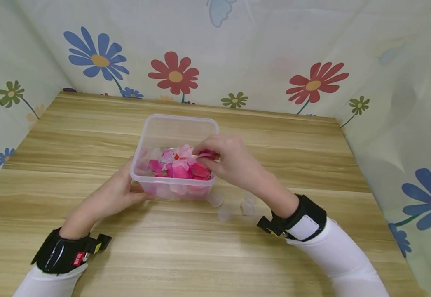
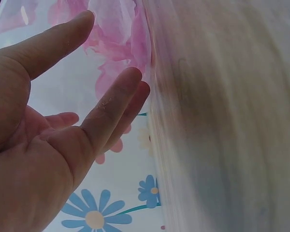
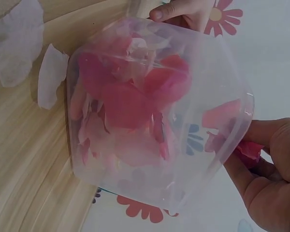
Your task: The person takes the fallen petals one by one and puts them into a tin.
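A clear plastic box (image 1: 174, 180) stands on the wooden table, with pink, white and red artificial petals (image 1: 181, 168) heaped inside. My left hand (image 1: 113, 192) is at the box's left side; in the left wrist view its thumb and fingers (image 2: 113, 108) stretch towards the wall, fairly straight. Over the right rim reaches my right hand (image 1: 235, 161), which pinches a small bunch of deep pink petals (image 3: 251, 153) between thumb and fingers. Part of that bunch is hidden by the hand.
Several pale, see-through petals (image 1: 248, 206) lie on the table (image 1: 186, 251) by the box's near right corner. A flower-printed cloth (image 1: 260, 45) hangs along the table's back and sides.
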{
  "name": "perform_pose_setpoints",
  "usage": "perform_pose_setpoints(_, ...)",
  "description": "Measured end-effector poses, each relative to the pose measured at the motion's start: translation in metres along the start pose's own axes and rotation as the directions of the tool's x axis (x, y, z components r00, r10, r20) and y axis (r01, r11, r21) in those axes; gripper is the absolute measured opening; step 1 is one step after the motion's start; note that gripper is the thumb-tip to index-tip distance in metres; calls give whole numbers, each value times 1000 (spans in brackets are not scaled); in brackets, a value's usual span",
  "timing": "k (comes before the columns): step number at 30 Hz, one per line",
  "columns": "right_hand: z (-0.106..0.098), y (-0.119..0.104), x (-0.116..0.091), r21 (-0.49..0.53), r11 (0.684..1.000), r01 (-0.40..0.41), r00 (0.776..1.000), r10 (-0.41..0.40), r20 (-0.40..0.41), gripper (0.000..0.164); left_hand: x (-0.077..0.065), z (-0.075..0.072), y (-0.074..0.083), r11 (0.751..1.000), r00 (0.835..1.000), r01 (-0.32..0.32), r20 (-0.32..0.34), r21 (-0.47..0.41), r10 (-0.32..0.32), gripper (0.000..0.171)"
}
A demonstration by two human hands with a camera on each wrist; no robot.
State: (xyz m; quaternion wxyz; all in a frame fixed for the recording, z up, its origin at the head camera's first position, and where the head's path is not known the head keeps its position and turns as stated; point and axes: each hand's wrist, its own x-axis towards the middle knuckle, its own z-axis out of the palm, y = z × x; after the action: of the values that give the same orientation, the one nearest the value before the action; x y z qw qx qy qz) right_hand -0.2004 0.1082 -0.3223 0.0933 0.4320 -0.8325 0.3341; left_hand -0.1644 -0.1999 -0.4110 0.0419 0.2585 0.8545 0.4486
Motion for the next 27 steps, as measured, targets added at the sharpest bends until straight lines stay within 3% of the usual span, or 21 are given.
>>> perform_pose_setpoints(6,6,0,3,-5,1000,18,1000,-18,16,19,0,0,0,1000,1000,9,5,-19,-9,109)
perform_pose_setpoints(27,5,1,7,21,999,-37,991,35,126,33,0,0,1,1000,1000,11,11,4,-11,105)
